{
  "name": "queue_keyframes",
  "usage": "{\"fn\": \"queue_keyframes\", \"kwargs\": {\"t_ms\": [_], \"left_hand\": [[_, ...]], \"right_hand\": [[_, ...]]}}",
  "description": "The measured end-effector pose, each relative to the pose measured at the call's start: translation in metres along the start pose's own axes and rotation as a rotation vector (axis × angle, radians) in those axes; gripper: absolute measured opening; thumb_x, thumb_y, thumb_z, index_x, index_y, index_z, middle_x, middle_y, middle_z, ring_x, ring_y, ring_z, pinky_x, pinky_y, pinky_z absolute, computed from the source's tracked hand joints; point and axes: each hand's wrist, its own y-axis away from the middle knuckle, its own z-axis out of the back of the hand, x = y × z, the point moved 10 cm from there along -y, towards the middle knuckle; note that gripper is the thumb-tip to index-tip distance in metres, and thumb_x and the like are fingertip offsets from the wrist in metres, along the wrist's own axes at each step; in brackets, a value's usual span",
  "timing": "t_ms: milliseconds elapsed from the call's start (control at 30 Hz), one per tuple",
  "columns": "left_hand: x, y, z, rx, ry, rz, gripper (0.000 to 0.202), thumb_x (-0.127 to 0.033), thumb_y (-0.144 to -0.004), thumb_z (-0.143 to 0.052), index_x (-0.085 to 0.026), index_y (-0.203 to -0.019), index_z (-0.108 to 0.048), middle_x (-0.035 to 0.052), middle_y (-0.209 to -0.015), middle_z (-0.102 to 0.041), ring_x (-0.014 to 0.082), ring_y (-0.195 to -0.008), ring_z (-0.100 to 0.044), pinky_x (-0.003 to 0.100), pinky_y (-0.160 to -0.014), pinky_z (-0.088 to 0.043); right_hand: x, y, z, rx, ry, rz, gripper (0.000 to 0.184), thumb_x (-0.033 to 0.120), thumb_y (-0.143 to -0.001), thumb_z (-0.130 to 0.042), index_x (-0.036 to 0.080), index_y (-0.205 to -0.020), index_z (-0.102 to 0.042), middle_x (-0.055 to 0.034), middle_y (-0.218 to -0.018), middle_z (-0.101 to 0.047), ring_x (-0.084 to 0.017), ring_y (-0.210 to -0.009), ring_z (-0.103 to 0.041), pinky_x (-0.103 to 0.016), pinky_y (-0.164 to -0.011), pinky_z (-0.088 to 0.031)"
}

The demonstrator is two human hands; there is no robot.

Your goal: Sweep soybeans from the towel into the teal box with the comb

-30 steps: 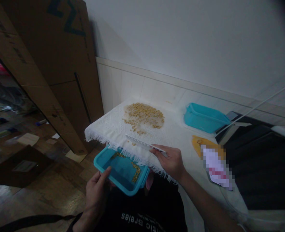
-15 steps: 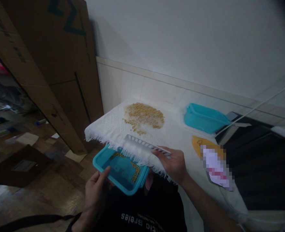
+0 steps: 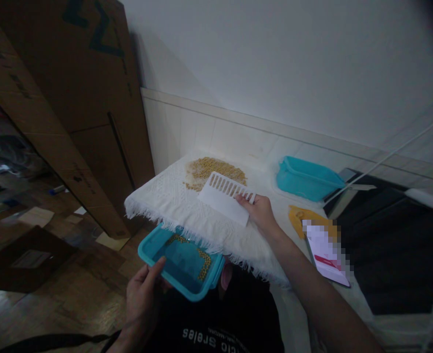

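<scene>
Right hand [image 3: 259, 212] holds slotted plate [image 3: 224, 202]; shirt [image 3: 222, 311]: perhaps "Greles".

The left hand [image 3: 141, 291] grips low, thumb [image 3: 156, 270] uppermost; the right forearm [image 3: 308, 277] stretches forward, the right hand [image 3: 258, 211] pinching.

Ahead of the right hand [image 3: 255, 206], to its left, a pile of beans [image 3: 211, 166] lies on the tablecloth [image 3: 157, 193], partly behind the scraper [image 3: 226, 206] in that hand. To its right, a bin [image 3: 306, 182] stands farther off; nearer lies a phone [image 3: 328, 269], overlapping a bag [image 3: 295, 219]. Right of the left hand [image 3: 143, 289], a tub [image 3: 180, 262] holds more beans, partly beneath the cloth's fringe. Beyond that hand, leftward, stands a cardboard box [image 3: 95, 98].
</scene>
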Motion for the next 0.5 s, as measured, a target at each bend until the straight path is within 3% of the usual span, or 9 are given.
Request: {"fn": "queue_keyframes", "kwargs": {"t_ms": [133,233,333,500], "left_hand": [[-0.003,-0.001,0.000,0.012,-0.015,-0.026,0.040,-0.048,-0.062,-0.088,-0.018,-0.058,-0.062,-0.0041,-0.047,-0.054,0.0109,-0.041,-0.047,0.024,-0.043,-0.040],[-0.004,0.000,-0.003,0.038,-0.028,-0.024,0.040,-0.050,-0.063,-0.087,-0.018,-0.060,-0.063,-0.0031,-0.048,-0.055,0.0105,-0.041,-0.045,0.023,-0.040,-0.035],[-0.006,0.002,-0.003,0.012,-0.029,-0.031,0.041,-0.049,-0.062,-0.087,-0.018,-0.056,-0.061,-0.0038,-0.046,-0.053,0.0105,-0.041,-0.045,0.023,-0.041,-0.036],[-0.009,0.000,0.000,0.006,-0.061,-0.053,0.040,-0.049,-0.062,-0.086,-0.018,-0.056,-0.062,-0.0026,-0.047,-0.055,0.0125,-0.043,-0.049,0.025,-0.043,-0.040]], "right_hand": [[-0.010,-0.012,0.023,-0.049,-0.019,-0.012,0.058,0.066,-0.057,-0.083,0.011,-0.077,-0.078,-0.0095,-0.077,-0.076,-0.022,-0.065,-0.065,-0.030,-0.056,-0.047],[-0.009,-0.015,0.028,-0.066,-0.043,-0.004,0.057,0.064,-0.059,-0.083,0.012,-0.080,-0.078,-0.0093,-0.080,-0.077,-0.023,-0.067,-0.067,-0.031,-0.057,-0.048],[-0.007,-0.015,0.009,-0.044,-0.104,-0.015,0.057,0.065,-0.061,-0.082,0.013,-0.082,-0.078,-0.0088,-0.081,-0.077,-0.023,-0.069,-0.068,-0.030,-0.058,-0.049],[-0.003,-0.020,-0.046,0.078,-0.120,-0.012,0.054,0.066,-0.061,-0.081,0.015,-0.078,-0.077,-0.0074,-0.076,-0.076,-0.023,-0.069,-0.068,-0.030,-0.058,-0.050]]}}
